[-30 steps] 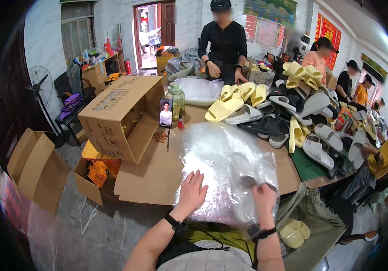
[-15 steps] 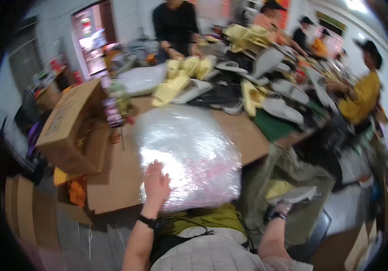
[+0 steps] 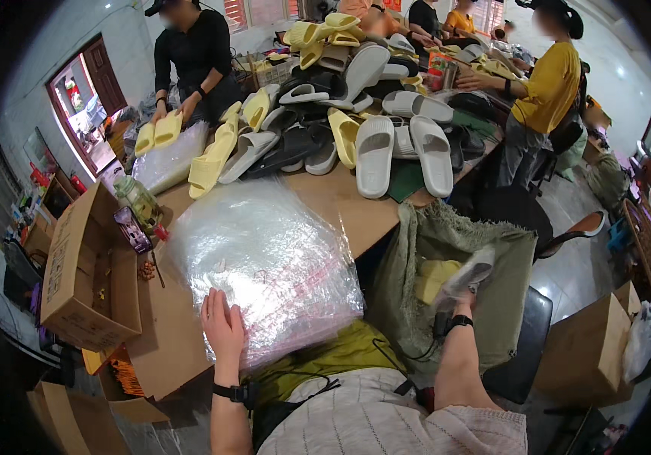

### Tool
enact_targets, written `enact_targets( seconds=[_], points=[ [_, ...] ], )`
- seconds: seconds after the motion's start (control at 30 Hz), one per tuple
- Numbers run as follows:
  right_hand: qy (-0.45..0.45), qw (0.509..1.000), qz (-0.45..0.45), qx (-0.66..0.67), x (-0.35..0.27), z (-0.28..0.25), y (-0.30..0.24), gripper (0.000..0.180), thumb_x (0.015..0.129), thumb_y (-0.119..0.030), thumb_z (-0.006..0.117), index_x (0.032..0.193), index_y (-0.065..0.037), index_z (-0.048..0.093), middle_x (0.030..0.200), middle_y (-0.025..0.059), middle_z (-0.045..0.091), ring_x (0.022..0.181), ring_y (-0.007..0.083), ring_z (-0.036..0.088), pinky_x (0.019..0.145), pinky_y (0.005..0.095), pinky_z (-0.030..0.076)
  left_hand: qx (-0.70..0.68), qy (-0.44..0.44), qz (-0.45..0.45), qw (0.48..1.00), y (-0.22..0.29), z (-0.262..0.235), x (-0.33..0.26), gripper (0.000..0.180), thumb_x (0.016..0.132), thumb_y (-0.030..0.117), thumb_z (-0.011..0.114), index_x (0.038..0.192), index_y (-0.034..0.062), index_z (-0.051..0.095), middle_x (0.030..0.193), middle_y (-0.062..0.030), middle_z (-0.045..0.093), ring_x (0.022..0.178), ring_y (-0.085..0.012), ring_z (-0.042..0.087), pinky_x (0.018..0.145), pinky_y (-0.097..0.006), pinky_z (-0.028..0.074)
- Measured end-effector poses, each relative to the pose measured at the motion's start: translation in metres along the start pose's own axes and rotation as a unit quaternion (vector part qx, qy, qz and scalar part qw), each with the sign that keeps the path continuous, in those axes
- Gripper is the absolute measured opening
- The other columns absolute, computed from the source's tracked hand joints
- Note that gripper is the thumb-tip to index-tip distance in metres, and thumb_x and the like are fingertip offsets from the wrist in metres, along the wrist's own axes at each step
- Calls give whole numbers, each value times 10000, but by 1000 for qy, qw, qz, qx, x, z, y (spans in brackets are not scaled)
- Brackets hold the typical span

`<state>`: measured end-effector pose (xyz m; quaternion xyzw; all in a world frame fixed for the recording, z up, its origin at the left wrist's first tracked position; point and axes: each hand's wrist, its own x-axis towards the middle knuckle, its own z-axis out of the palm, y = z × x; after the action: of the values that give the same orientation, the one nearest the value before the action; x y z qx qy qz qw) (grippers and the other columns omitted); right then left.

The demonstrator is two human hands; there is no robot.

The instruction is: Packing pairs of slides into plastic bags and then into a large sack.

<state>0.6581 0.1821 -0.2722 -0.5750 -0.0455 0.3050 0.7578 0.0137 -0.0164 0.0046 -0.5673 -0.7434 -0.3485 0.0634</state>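
My left hand lies flat, fingers stretched out, on a stack of clear plastic bags at the table's near edge. To the right, my right hand is closed on a pale grey slipper wrapped in clear plastic. It holds the slipper tilted over the open mouth of a green woven sack. Inside the sack sits a yellow slipper, partly covered by the grey one. How my right fingers grip is partly hidden.
A heap of yellow, grey and black slippers covers the table's far side. An open cardboard box stands at left, beside a jar. Co-workers stand across the table, one holding yellow slippers. A cardboard box sits at right.
The view has turned to the right. The grey slipper in my right hand now points more upright over the sack. My left hand stays on the bags. The co-worker in black now holds yellow slippers farther left.
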Motion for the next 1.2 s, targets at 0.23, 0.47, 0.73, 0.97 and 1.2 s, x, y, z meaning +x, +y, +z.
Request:
enact_targets(
  seconds=[0.23, 0.47, 0.73, 0.97, 1.2],
  points=[
    [52, 869, -389, -303, -136, 105, -70, 326, 923, -8, 557, 1249, 2, 558, 1312, 190, 532, 1161, 351, 547, 988, 458, 462, -22, 15, -20, 999, -4, 0, -2, 471, 907, 237, 641, 1305, -11, 601, 1425, -248, 542, 1346, -447, 442, 1137, -522, 330],
    [-485, 784, -352, -162, -310, 268, -148, 236, 951, -125, 653, 1142, 9, 626, 1033, 115, 640, 938, 224, 607, 824, 323, 485, -319, -25, -83, 944, -29, -9, 5, 460, 957, 150, 580, 1389, -3, 537, 1436, -183, 536, 1355, -314, 465, 1170, -400, 330],
    [-558, 582, -276, -522, -397, 364, -106, 840, 804, -614, 712, 1280, 70, 602, 1280, 285, 629, 1198, 423, 605, 996, 456, 476, -372, 39, -258, 891, -54, -39, 24, 471, 948, 256, 683, 1317, -22, 593, 1271, -167, 667, 1081, -292, 658, 934, -359, 506],
    [-638, 536, -232, -501, -384, 349, -72, 656, 795, -467, 732, 1125, 94, 654, 1149, 318, 664, 1101, 428, 647, 922, 454, 507, -195, 12, -234, 953, -69, -20, 37, 656, 892, 327, 739, 1384, -53, 528, 1291, -276, 627, 1236, -359, 593, 1031, -423, 468],
    [-643, 543, -195, -504, -389, 243, -147, 623, 865, -493, 696, 1094, 80, 608, 929, 252, 645, 886, 412, 636, 785, 463, 501, -207, -4, -211, 955, -78, -27, 29, 760, 856, 342, 768, 1433, -55, 473, 1374, -285, 568, 1294, -391, 545, 1079, -424, 437]
  ],
)
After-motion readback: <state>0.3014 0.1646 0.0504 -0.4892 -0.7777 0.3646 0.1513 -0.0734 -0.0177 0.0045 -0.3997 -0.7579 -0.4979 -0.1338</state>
